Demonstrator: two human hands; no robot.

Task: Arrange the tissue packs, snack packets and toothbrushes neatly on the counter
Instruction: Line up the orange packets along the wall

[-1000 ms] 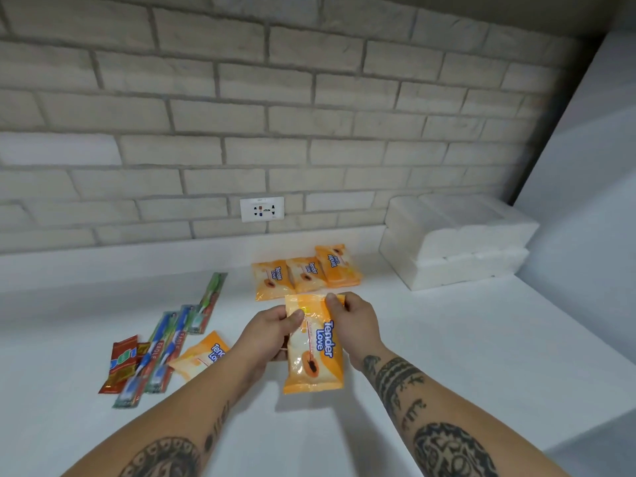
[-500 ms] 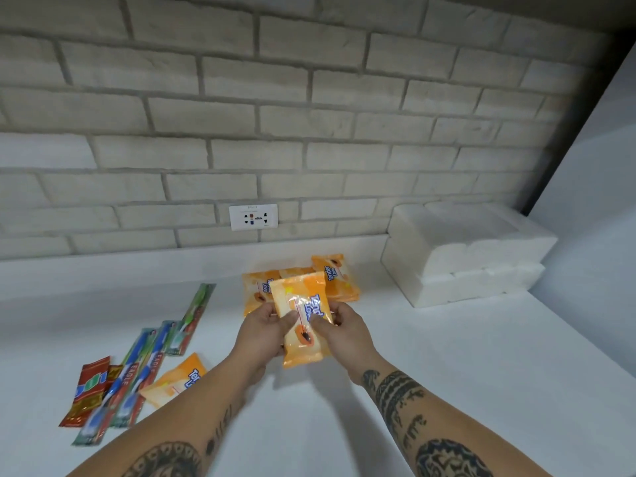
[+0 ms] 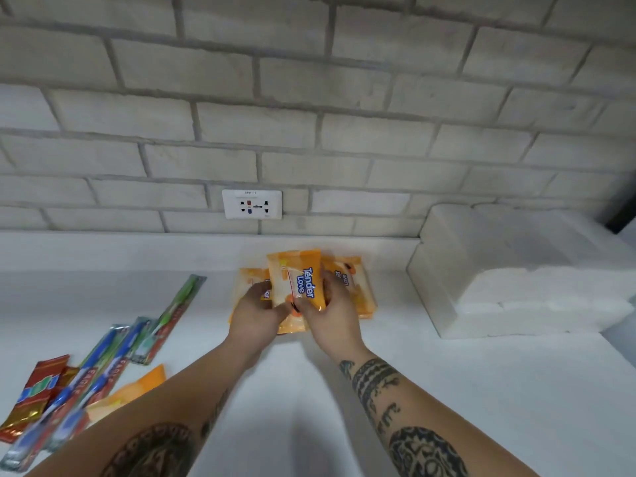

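Note:
An orange "Tender Love" tissue pack (image 3: 296, 283) is held between my left hand (image 3: 256, 313) and my right hand (image 3: 330, 313), low over the row of orange tissue packs (image 3: 358, 287) by the wall. Both hands grip its lower half. Another orange tissue pack (image 3: 137, 390) lies at the left, partly behind my forearm. Packaged toothbrushes lie beside it: a green one (image 3: 175, 306) and blue ones (image 3: 103, 370). A red snack packet (image 3: 32, 394) sits at the far left.
White foam blocks (image 3: 516, 277) are stacked at the right against the brick wall. A wall socket (image 3: 252, 204) sits above the white counter (image 3: 447, 390). A white side wall closes off the right.
Both hands have carried the tissue pack away from me toward the wall, from mid-counter to just over the row of orange packs. The view has tilted and moved closer.

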